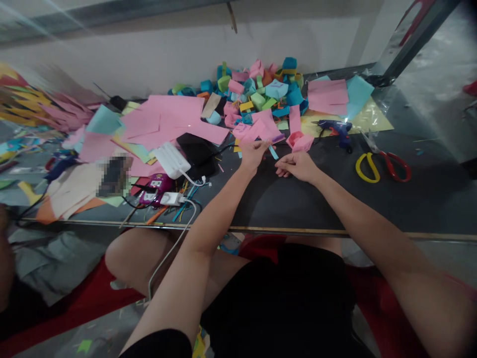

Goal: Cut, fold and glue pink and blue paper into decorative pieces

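A short light-blue paper strip (pixel 274 152) shows between my two hands, above the dark tabletop. Its upper end meets the closed fingertips of my left hand (pixel 254 154), which pinch it. My right hand (pixel 296 166) is beside its lower end with fingers curled together; what they hold, if anything, is hidden. Just beyond my left hand lie pink paper pieces (pixel 263 127) with purple marks. Behind my right hand sits a folded pink paper piece (pixel 299 141), shaped like a small open box.
Folded colored paper pieces (pixel 261 89) are heaped along the wall. To the right are a glue gun (pixel 335 130) and scissors (pixel 380 158) with yellow and red handles. Leftward lie pink sheets (pixel 169 117), a white power bank (pixel 172 160), a purple power strip (pixel 158 188) and cables.
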`<state>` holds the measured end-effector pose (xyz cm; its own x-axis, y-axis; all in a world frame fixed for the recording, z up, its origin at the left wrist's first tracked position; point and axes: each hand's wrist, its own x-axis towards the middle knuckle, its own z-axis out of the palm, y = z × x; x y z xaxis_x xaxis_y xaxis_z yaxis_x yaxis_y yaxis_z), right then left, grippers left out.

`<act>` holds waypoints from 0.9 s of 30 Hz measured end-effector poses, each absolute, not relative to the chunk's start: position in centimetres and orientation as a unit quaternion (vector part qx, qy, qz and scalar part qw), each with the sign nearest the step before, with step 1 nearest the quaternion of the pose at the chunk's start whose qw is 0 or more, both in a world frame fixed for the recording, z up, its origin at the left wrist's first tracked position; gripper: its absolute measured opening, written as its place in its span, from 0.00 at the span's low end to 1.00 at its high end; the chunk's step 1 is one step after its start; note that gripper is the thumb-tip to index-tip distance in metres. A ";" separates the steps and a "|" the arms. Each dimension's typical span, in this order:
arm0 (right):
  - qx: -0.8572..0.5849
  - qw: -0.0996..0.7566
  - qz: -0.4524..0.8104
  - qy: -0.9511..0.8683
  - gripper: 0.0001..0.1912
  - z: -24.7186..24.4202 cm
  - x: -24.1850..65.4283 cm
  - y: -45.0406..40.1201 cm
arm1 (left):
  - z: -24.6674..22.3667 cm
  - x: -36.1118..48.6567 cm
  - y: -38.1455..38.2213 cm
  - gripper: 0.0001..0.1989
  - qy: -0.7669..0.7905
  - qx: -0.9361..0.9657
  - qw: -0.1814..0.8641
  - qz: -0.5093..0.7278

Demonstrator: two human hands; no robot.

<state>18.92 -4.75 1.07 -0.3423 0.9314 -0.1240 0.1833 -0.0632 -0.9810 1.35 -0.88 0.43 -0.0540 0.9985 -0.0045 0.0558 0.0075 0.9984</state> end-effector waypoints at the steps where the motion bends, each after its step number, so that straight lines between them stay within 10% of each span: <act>1: -0.467 0.337 0.559 -0.597 0.08 1.1 18.9 -4.8 | 0.4 1.3 -0.8 0.13 0.530 0.501 0.465 0.502; 16: -0.484 0.381 0.564 -0.549 0.25 0.5 18.6 -4.0 | 0.2 2.2 -1.6 0.13 0.506 0.511 0.452 0.528; 27: -0.481 0.375 0.522 -0.596 0.20 -0.2 18.9 -4.2 | 0.0 2.2 -1.4 0.12 0.482 0.529 0.507 0.480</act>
